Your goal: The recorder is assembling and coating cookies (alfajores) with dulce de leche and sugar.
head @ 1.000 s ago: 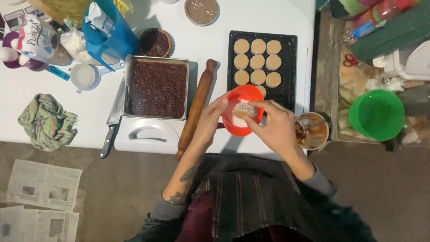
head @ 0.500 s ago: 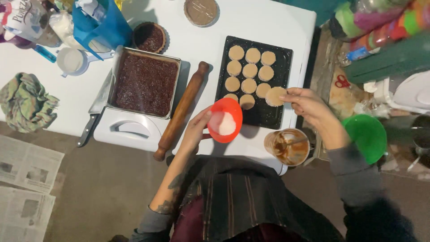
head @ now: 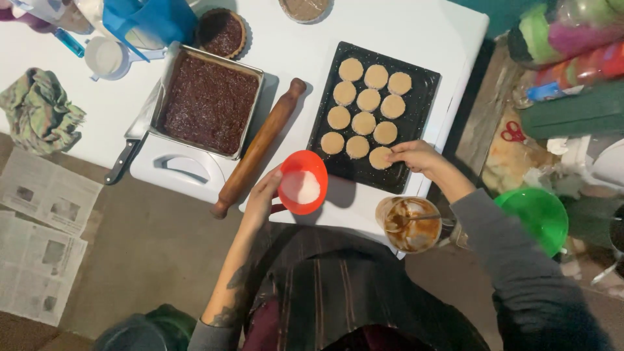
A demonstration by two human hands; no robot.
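- Left hand (head: 263,195) pinches the rim of a small orange-red bowl of white sugar (head: 303,182), held tilted just off the near edge of the white counter (head: 416,39); a slackening grip could spill sugar.
- Right hand (head: 416,156) closes its fingertips on a pale round biscuit (head: 380,157) at the near right of the black baking tray (head: 426,84); soft dough may dent or crowd its neighbour.
- Glass jar of brown paste (head: 409,224) sits just beside the right forearm; an elbow knock might tip it.

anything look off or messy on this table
A few things. The knife pokes out from under the brownie pan, its handle hanging past the table edge. The glass jar by the right hand is smeared brown inside. Newspaper sheets lie on the floor.
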